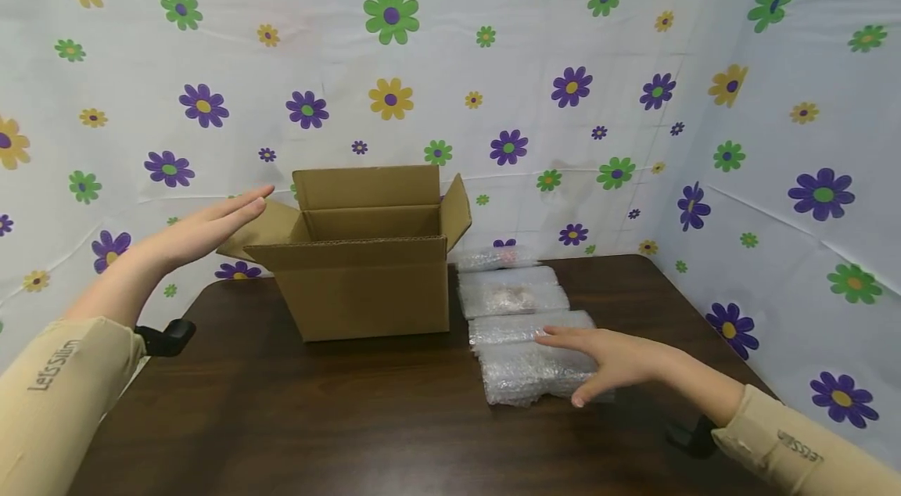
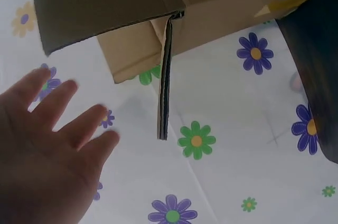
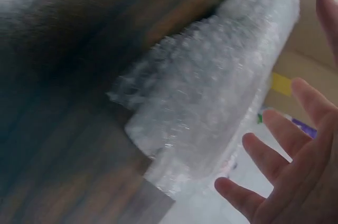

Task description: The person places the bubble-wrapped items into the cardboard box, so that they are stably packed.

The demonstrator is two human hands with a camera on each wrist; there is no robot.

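A: OK, dark table (image 1: 338,418) spanning the bottom, cardboard box (image 1: 366,292) standing on it L of ctr, top gaping, left flap (image 1: 271,228) splaying outward.

B: And the goods?

A: Bubble-wrapped packs (image 1: 512,299) lying in a row just R of the box; contents unclear. Nearest pack (image 1: 517,379) sitting at the front.

B: Hands?

A: L hand (image 1: 204,230) hovering by that flap, fingers straight, gripping nada. R hand (image 1: 626,355) hanging over the front of the row, thumb & fingers spreading wide, holding nothing. Touching? Can't tell.

B: Which step, approx?

A: Prob. pick-up stage, IMO: no pack's being gripped. Next move's calling for R fingers closing gently round the nearest one.
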